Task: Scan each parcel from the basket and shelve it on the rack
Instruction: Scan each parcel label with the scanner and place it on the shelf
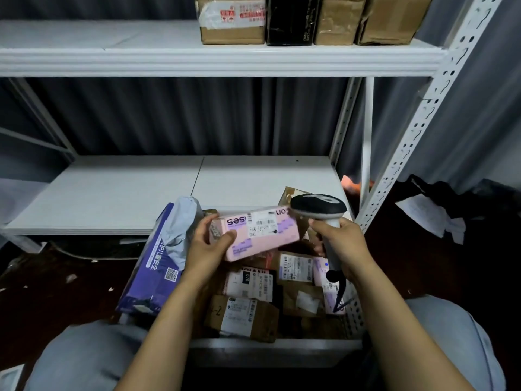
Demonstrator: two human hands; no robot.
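My left hand [207, 246] grips a pink parcel [270, 235] by its left end and holds it above the basket, its white label facing up. My right hand [342, 245] grips the handle of a barcode scanner [318, 207], whose dark head sits just right of the parcel's far end. Below both hands the basket [282, 347] holds several brown, white and pink parcels [239, 317]. The white rack's lower shelf [141, 193] lies beyond the basket.
Three brown boxes and a black one [290, 21] stand on the rack's upper shelf [197, 59] at the right. A purple and grey bag [158, 261] leans on the basket's left side. The rack's perforated post [417, 128] rises at the right. My knees flank the basket.
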